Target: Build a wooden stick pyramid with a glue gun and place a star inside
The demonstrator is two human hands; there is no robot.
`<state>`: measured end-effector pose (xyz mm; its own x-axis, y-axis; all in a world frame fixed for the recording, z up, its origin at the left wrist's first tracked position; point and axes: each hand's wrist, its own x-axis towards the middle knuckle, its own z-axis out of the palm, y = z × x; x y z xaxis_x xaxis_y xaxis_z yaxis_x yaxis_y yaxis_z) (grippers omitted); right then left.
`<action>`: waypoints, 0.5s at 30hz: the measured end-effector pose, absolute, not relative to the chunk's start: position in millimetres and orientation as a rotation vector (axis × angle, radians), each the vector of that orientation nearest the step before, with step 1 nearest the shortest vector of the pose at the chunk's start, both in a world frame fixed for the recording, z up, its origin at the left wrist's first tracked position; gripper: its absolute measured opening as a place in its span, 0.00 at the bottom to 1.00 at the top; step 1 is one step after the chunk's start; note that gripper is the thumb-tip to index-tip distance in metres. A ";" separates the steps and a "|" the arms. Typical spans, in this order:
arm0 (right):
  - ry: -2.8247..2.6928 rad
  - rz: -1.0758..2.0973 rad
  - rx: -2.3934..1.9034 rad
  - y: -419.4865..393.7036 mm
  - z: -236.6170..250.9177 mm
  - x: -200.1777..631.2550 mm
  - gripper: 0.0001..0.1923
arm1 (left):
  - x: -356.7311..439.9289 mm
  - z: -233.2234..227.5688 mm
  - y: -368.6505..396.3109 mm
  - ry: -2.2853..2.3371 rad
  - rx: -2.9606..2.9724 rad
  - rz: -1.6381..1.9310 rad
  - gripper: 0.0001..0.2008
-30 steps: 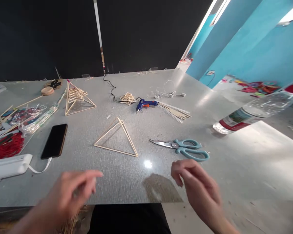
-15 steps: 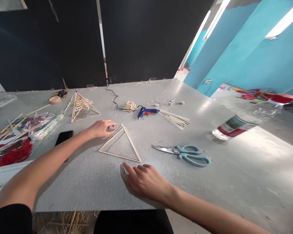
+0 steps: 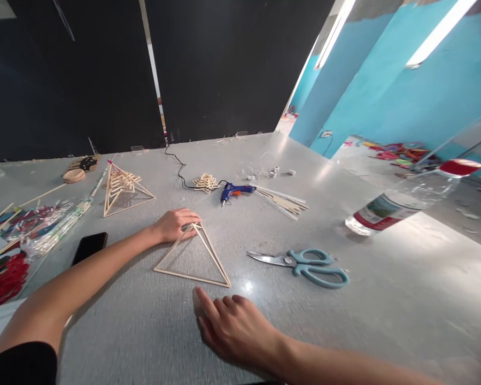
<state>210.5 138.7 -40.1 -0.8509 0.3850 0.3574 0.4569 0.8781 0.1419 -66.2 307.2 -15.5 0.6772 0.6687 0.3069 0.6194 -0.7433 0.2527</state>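
- The stick frame (image 3: 192, 277), a pyramid of thin pale rods, stood on the bench (image 3: 144, 326) between the two hands, its peak at the left hand and its front bar toward the right hand.
- The left hand (image 3: 175, 225) was at the peak, coming in from the left side, its thumb and forefinger around the joined rod ends; whether they had closed on the wood, I cannot tell.
- The right hand (image 3: 238, 326) rested low over the bench, in front of the frame's near right corner; its forefinger pointed out apart from the curled others, the tip just short of the front bar, and it gripped nothing visible.
- Scissors (image 3: 291, 261) lay to the right of the frame, beyond the right hand.
- Past the peak sat a blue glue gun (image 3: 236, 190), with a small stick star (image 3: 206, 182) just left of it.
- A phone (image 3: 89, 247) lay partly behind the left forearm.
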 end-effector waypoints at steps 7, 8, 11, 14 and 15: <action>-2.752 -0.380 -0.762 137.9 -38.1 208.1 0.38 | -64.5 -29.9 314.4 0.971 2.791 0.754 0.15; -2.750 -0.378 -0.764 138.2 -38.9 208.3 0.37 | -64.5 -32.0 315.6 0.966 2.795 0.777 0.15; -2.757 -0.367 -0.757 139.2 -41.0 209.1 0.37 | -64.5 -36.7 318.0 0.952 2.805 0.830 0.12; -2.780 -0.355 -0.772 139.5 -42.5 209.3 0.38 | -63.8 -37.1 318.3 0.946 2.812 0.868 0.11; -2.790 -0.349 -0.777 139.5 -42.7 209.1 0.39 | -63.3 -36.5 317.9 0.946 2.815 0.878 0.10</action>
<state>209.1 139.5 -42.7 -0.8346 0.4768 0.2758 0.5300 0.8315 0.1666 -63.3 317.9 -36.5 0.6527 0.5676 0.5018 0.5422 -0.8126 0.2139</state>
